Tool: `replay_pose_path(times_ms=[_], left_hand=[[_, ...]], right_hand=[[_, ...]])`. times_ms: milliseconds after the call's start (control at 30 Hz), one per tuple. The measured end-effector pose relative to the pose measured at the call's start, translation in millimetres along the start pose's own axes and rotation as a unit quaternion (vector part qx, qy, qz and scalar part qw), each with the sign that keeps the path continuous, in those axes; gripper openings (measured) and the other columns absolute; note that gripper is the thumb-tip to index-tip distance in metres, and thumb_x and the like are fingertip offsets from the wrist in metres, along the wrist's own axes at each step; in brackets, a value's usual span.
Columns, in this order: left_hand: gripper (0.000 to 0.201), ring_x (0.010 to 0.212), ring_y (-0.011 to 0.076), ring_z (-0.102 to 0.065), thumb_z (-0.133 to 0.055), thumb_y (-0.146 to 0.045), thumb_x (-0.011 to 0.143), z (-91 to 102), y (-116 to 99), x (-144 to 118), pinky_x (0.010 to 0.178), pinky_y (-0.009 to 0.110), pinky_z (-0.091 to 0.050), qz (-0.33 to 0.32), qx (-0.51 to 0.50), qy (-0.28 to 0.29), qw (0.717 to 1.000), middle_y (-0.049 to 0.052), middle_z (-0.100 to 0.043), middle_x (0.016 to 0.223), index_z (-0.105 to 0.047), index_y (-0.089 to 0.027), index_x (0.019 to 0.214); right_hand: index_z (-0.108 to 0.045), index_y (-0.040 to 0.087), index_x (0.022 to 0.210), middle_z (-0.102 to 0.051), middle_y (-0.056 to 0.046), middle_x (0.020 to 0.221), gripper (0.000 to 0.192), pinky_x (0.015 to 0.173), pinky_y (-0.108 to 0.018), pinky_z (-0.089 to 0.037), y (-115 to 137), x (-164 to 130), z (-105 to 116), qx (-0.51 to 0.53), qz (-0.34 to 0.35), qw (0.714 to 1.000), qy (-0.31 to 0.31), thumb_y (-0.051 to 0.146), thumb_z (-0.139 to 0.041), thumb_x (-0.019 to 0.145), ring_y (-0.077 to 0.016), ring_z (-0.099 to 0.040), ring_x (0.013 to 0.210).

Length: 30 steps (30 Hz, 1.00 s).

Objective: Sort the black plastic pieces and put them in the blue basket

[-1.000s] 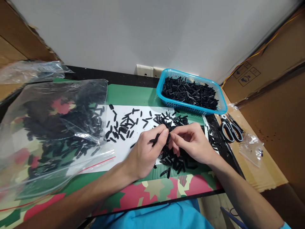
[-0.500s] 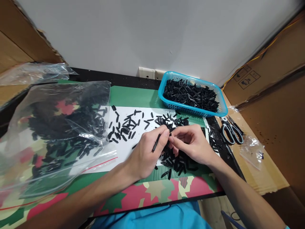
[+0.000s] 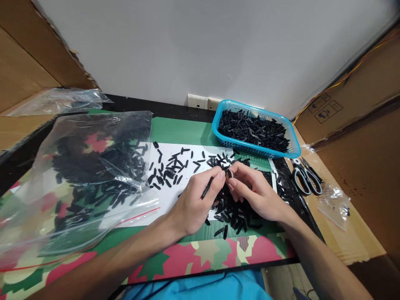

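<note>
Over the heap of small black elongated pieces [image 3: 234,208], my two hands meet fingertip to fingertip. A slim black stick-like thing [image 3: 207,187] lies under the thumb of my left hand [image 3: 196,200], which is closed around it; its far end is hidden by the fingers. My right hand [image 3: 256,191] pinches one small black piece [image 3: 229,174] between thumb and forefinger, close to the left thumb tip. More loose black pieces [image 3: 170,168] are scattered on the white sheet [image 3: 184,191] to the left.
A blue plastic basket [image 3: 295,146] full of black pieces stands behind my hands. On the left lies a clear zip bag [image 3: 125,183] of such pieces. Scissors [image 3: 306,179] and a small plastic bag [image 3: 334,204] rest on cardboard at right. Cardboard boxes [image 3: 356,137] flank the table.
The whole view has shifted slightly. The small black piece in my right fingers now shows more plainly, and the right fingers have tilted up a little. My left hand keeps its grip.
</note>
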<state>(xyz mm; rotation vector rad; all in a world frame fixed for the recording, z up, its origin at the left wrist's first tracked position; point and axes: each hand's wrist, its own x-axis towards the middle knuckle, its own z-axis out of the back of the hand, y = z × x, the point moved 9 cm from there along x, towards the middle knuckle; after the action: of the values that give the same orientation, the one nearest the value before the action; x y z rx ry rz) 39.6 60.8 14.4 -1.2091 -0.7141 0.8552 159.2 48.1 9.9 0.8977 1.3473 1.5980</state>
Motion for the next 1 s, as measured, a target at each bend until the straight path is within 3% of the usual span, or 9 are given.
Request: replay_pose_path(times_ms=[333, 533, 767, 1000], left_hand=[[0.044, 0.065, 0.0124, -0.046, -0.041, -0.050, 0.110, 4.1, 5, 1, 0.062, 0.028, -0.039, 0.016, 0.016, -0.024, 0.999, -0.005, -0.047, 0.068, -0.047, -0.021, 0.077], [0.045, 0.064, 0.0125, -0.045, -0.040, -0.049, 0.110, 7.4, 5, 4, 0.061, 0.028, -0.038, 0.016, 0.045, -0.030, 0.998, -0.005, -0.047, 0.068, -0.046, -0.021, 0.075], [0.044, 0.063, 0.0125, -0.045, -0.046, -0.054, 0.107, 2.6, 12, 3, 0.055, 0.023, -0.040, 0.041, -0.017, -0.012, 0.999, -0.004, -0.046, 0.070, -0.048, -0.022, 0.077], [0.045, 0.058, 0.0113, -0.045, -0.045, -0.054, 0.108, 0.1, 10, 3, 0.051, 0.024, -0.039, 0.039, -0.055, -0.005, 0.998, -0.004, -0.048, 0.066, -0.052, -0.021, 0.077]], right_hand=[[-0.054, 0.021, 0.089, -0.054, 0.002, 0.080, 0.029, 0.072, -0.028, -0.038, 10, 2, -2, -0.159, 0.042, 0.986, 0.023, 0.036, -0.046, 0.112, -0.0145, -0.048, 0.074], [-0.065, 0.021, 0.104, -0.064, -0.001, 0.085, 0.022, 0.075, -0.029, -0.041, 12, 2, 1, -0.229, 0.084, 0.970, -0.003, 0.029, -0.046, 0.112, -0.0156, -0.056, 0.075], [-0.068, 0.020, 0.103, -0.063, 0.000, 0.079, 0.026, 0.067, -0.027, -0.041, 11, 2, 15, -0.208, 0.075, 0.972, -0.074, 0.034, -0.048, 0.112, -0.0141, -0.056, 0.068], [-0.062, 0.019, 0.080, -0.060, 0.001, 0.073, 0.039, 0.067, -0.026, -0.040, 7, 4, 12, -0.135, 0.044, 0.987, -0.069, 0.040, -0.050, 0.111, -0.0128, -0.053, 0.066]])
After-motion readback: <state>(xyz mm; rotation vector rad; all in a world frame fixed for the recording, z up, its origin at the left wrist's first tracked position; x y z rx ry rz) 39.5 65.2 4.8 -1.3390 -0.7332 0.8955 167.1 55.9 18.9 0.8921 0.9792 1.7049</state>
